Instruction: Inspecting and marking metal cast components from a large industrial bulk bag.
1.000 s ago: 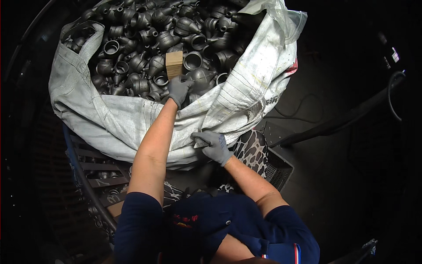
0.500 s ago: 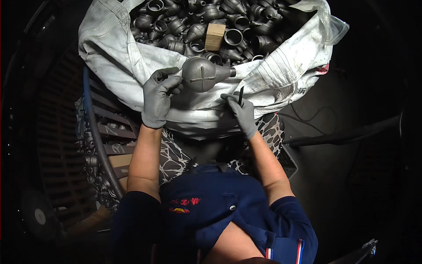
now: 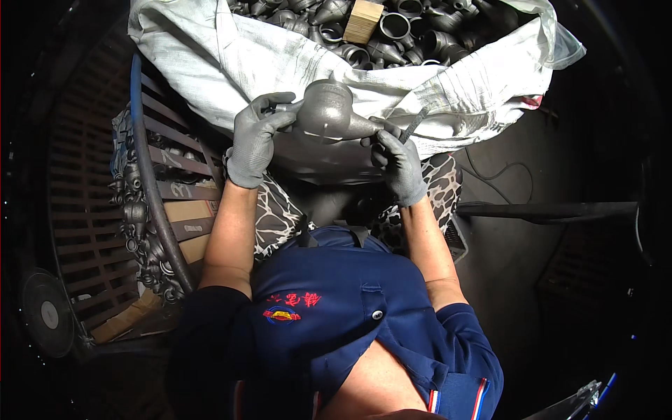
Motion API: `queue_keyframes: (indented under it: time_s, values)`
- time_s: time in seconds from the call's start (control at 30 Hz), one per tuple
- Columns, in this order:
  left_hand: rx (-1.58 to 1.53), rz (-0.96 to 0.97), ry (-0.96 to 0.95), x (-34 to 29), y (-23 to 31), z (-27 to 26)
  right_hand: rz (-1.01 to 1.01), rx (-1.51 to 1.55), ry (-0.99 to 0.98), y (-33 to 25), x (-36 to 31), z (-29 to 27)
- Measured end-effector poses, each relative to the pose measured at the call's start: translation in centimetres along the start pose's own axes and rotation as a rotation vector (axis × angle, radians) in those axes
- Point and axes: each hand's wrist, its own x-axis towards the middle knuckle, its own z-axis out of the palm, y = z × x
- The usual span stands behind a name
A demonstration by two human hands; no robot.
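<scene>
Casting (image 3: 327, 112): we are holding it over near edge of white sack (image 3: 259, 63). Left hand (image 3: 252, 147) is curling half-closed, pinching left stub; right hand (image 3: 402, 171) is folding around thin tool (image 3: 416, 124), fingertips touching neck. We are supporting both ends, probably for steadiness. Tan block (image 3: 362, 21) is resting among other castings (image 3: 394, 26) inside sack.

Person is wearing a navy short-sleeved shirt (image 3: 325, 280), red stitching (image 3: 304, 299) showing on its chest. Grey gloves (image 3: 250, 155) are covering both hands (image 3: 400, 168). Black-and-white patterned trousers (image 3: 275, 222) are showing.
</scene>
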Motion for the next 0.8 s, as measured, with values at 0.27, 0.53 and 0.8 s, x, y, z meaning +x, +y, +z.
queue_keyframes:
  time_s: [0.27,0.53,0.8]
  values:
    - [0.121,-0.023,-0.034,0.6,-2.3,-1.7,-0.066,-0.239,-0.013,0.0,0.0,0.2]
    - [0.156,0.065,-0.032,0.9,-3.7,-1.7,-0.023,-0.227,-0.017,0.8,0.6,-0.6]
    - [0.186,-0.060,-0.039,0.8,-3.8,-1.6,-0.027,-0.287,0.004,2.1,1.5,-2.2]
